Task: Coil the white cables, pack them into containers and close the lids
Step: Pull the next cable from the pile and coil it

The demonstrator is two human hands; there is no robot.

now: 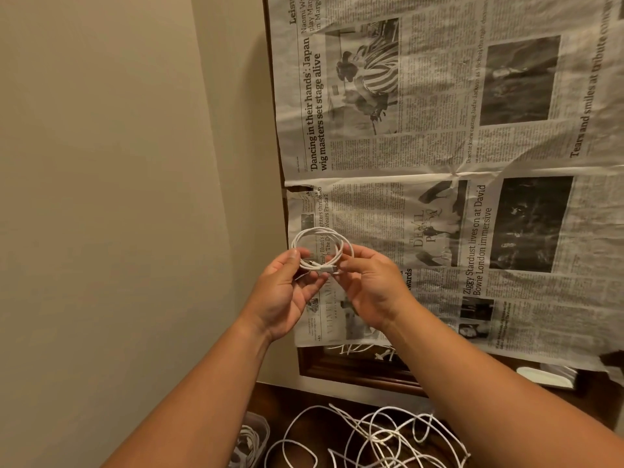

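Beige wall (101, 163) fills the space beyond the left hand (283, 292), and newspaper (439, 146) hangs behind both hands over a dark wood frame (354, 380). Left hand and right hand (368, 285) are raised together, each pinching one side of a small white coil (317, 229) between thumb and fingertips. The coil is thin cable wound into a few round loops that rise above the fingers, with a plug end lying across its lower edge between the thumbs. Below the forearms, on a dark wood top (304, 396), loose cables (381, 430) lie in a tangle of overlapping loops, cut off at the bottom of the picture. Under the left forearm a clear tub (261, 430) holds more white cable, and the arm and the picture's edge hide most of it. Beyond the right forearm sits a pale rounded thing (543, 376), too blurred to name. White strands show in the frame below the newspaper, and it is unclear whether they are a reflection.
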